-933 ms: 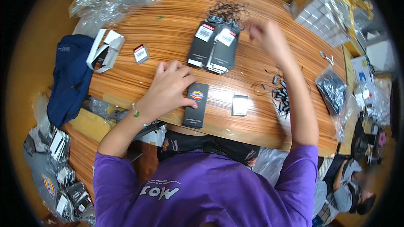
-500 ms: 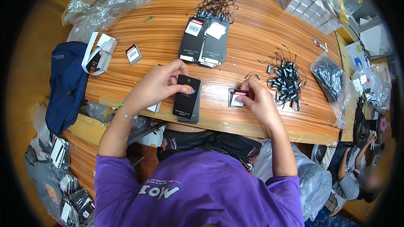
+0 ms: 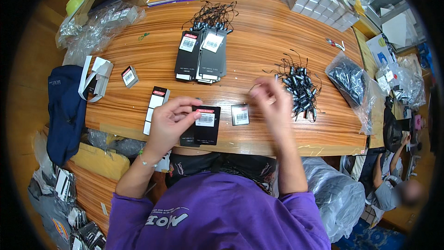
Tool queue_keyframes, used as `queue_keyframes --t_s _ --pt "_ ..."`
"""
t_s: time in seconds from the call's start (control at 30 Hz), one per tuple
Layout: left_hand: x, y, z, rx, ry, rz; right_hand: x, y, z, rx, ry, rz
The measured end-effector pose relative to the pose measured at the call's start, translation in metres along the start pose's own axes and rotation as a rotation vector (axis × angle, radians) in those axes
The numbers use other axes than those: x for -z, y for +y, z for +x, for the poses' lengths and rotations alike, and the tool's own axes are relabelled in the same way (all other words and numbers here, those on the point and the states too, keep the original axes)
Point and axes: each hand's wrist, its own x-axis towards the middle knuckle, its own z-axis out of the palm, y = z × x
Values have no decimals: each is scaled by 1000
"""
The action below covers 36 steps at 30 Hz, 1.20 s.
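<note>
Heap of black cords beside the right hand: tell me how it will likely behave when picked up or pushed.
The heap of black cords would probably lift in a tangle, since its strands cross one another. The cords look floppy, as their loose ends curl over the table. A push might spread the heap, as no container encloses it.

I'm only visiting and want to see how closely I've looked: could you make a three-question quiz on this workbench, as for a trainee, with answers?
1. Which hand is gripping a black tag?
2. True or false: the heap of black cords lies to the right of the two tag stacks.
3. Which thing lies to the right of that heap?
(a) orange folder
(b) clear bag with dark contents
(c) dark blue cloth item

Key:
1. The left hand.
2. True.
3. (b)
</note>
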Motion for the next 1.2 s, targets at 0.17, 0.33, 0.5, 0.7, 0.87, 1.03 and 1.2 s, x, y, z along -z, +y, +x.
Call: queue_keyframes --t_s 0.17,0.33,0.5,0.7,0.87,1.03,1.2 --pt "3 -3 6 -32 25 -24 41 42 28 26 54 -821" --pt "3 -9 6 -60 22 -45 47 57 35 -9 104 -668" --pt "-4 1 14 1 74 -52 35 58 36 -46 130 -915" --pt "-8 -1 10 -92 45 -106 36 64 36 5 93 -760" --pt "-14 16 -1 -62 108 -62 54 50 32 -133 164 -257" --pt "-8 17 -13 -235 65 -182 71 34 28 -167 258 -108" --pt "8 14 -36 -251 194 -246 77 -1 22 -112 164 -294"
